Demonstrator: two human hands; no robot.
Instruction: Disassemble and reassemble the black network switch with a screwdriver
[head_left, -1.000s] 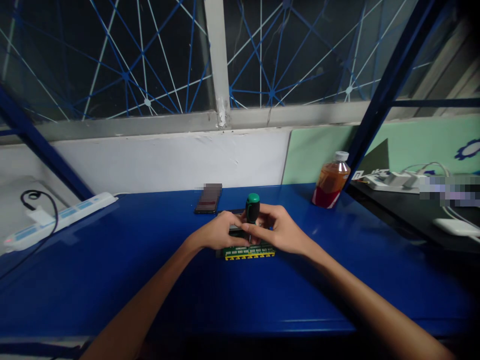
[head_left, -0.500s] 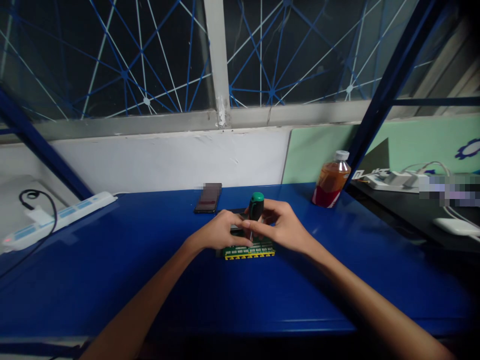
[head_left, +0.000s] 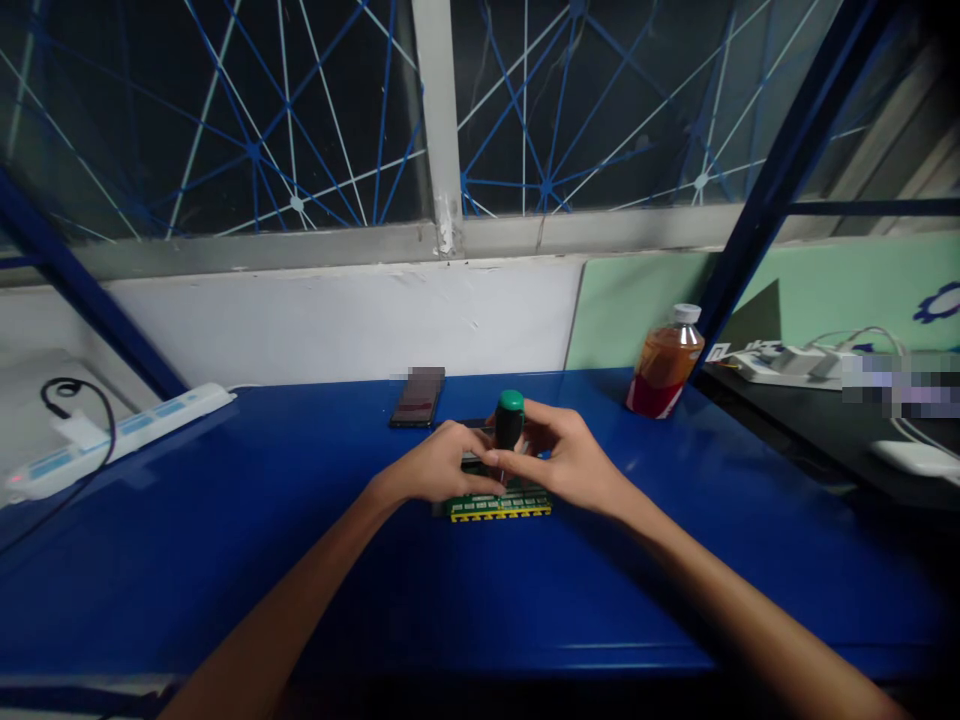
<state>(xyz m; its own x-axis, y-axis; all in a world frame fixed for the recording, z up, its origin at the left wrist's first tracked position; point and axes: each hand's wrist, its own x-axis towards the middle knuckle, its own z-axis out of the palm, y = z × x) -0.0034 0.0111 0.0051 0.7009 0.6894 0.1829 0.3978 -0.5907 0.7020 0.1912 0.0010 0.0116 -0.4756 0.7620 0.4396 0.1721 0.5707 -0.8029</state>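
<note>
A screwdriver point(head_left: 510, 425) with a green-capped black handle stands nearly upright, its thin shaft pointing down at a green circuit board point(head_left: 500, 506) with a yellow toothed front edge. My right hand point(head_left: 566, 455) is closed around the lower handle with thumb and fingers. From the other side, my left hand point(head_left: 442, 462) bends over the board, its thumb reaching the foot of the shaft. What the left fingertips pinch is hidden. Both hands cover the middle of the board, and a dark part shows behind it.
A phone point(head_left: 418, 397) lies behind the hands on the blue table point(head_left: 480, 600). A drink bottle point(head_left: 664, 365) stands at the back right. On the left is a white power strip point(head_left: 142, 430) with a black cable. A black surface point(head_left: 810, 430) with chargers and cables adjoins on the right.
The screwdriver handle tilted slightly to the right half a second ago and is now more upright again, with the right hand turning around it. The left hand and the board stay nearly still.
</note>
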